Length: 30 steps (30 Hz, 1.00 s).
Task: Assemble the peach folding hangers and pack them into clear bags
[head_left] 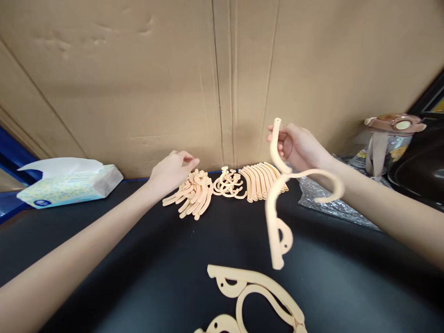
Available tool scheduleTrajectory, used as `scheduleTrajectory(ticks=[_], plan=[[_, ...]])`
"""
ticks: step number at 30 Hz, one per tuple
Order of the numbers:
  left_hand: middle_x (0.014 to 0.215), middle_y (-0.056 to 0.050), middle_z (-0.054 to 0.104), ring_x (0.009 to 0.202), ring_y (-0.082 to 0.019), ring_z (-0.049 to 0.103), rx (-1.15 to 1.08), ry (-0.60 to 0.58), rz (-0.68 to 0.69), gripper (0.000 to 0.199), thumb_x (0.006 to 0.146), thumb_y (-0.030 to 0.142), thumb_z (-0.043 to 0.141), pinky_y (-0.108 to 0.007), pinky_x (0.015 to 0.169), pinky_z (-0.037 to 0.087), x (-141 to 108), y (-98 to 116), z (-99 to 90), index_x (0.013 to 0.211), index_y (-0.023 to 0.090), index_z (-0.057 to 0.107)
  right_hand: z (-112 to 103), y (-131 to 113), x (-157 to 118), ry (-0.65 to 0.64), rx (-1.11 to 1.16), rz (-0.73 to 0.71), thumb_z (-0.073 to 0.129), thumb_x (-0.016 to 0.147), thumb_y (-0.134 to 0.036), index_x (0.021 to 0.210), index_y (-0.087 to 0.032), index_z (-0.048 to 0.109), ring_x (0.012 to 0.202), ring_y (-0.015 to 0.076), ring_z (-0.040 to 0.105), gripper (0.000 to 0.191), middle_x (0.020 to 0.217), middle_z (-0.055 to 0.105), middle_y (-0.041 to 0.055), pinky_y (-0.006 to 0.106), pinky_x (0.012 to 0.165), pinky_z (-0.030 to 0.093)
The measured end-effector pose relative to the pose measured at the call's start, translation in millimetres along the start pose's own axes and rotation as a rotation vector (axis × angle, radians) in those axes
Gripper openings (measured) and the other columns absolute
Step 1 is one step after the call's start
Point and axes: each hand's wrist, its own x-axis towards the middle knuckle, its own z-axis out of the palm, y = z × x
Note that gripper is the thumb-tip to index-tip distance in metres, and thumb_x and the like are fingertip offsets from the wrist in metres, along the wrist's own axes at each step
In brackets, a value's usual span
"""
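My right hand (298, 145) grips a cream plastic folding hanger (274, 203) by one of its arms. The hanger is spread open and held up off the table, its hook turned to the right and its other arm pointing down. Just above a loose pile of hanger arms (196, 194) hovers my left hand (175, 171). Its fingers are loosely bent and apart, with nothing visible in them. Closest to me on the black table lies a folded hanger (263, 280), partly cut off by the lower frame edge.
Beside the pile are loose hooks (229, 182) and a neat row of hanger arms (258, 180). A tissue pack (69, 182) lies at left. At right are clear plastic wrap (322, 196) and a drink bottle (385, 148). Cardboard (156, 83) stands behind the black table (138, 259).
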Motion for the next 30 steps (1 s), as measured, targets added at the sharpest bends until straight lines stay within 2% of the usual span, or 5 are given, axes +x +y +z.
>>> scheduleTrajectory(ticks=[4,8,14,22,30], plan=[[0.117,-0.008,0.065,0.116,-0.030,0.053,-0.237,-0.273,0.116,0.060,0.087,0.066,0.031,-0.042,0.098,0.038,-14.0,17.8,1.1,0.101,0.023,0.071,-1.7,9.7,-1.4,0.081,0.056,-0.154,0.049,0.082,-0.014,0.075,-0.020,0.051,0.076,0.0082,0.064,0.009,0.093,0.070,0.0040,0.020,0.074,0.053],[0.106,-0.008,0.070,0.107,-0.027,0.060,-0.554,-0.640,0.117,0.034,0.082,0.048,0.060,-0.036,0.092,0.046,-27.8,33.3,5.7,0.097,0.019,0.071,-4.1,16.2,-2.7,0.077,-0.078,-0.210,0.062,0.074,-0.018,0.081,-0.022,0.048,0.084,0.0126,0.067,0.017,0.098,0.070,0.0024,0.028,0.079,0.054],[0.108,-0.012,0.068,0.097,-0.022,0.067,-1.046,-0.499,-0.072,0.011,0.085,0.017,0.052,-0.031,0.086,0.054,-34.6,48.2,11.1,0.086,0.014,0.062,-11.1,16.2,-1.7,-0.098,-0.696,-0.433,0.069,0.071,-0.020,0.097,-0.020,0.056,0.076,0.0153,0.065,0.029,0.083,0.071,0.0016,0.028,0.066,0.049],[0.095,-0.007,0.065,0.063,-0.008,0.055,-1.133,-0.755,-0.126,0.022,0.078,0.008,0.052,-0.018,0.055,0.047,-44.4,51.7,8.4,0.098,0.015,0.060,9.2,24.2,-31.0,-0.216,-1.606,-0.653,0.036,0.097,-0.028,0.113,-0.015,0.062,0.076,0.0217,0.064,0.034,0.089,0.071,0.0090,0.029,0.055,0.034],[0.085,-0.002,0.056,0.064,-0.009,0.051,-0.885,-0.664,-0.006,0.010,0.077,0.014,0.049,-0.019,0.053,0.040,-47.6,63.0,11.4,0.085,0.017,0.055,22.8,20.9,-34.8,-0.415,-1.071,-0.275,0.036,0.094,-0.026,0.106,-0.016,0.065,0.070,0.0154,0.060,0.033,0.084,0.069,0.0041,0.027,0.065,0.042]])
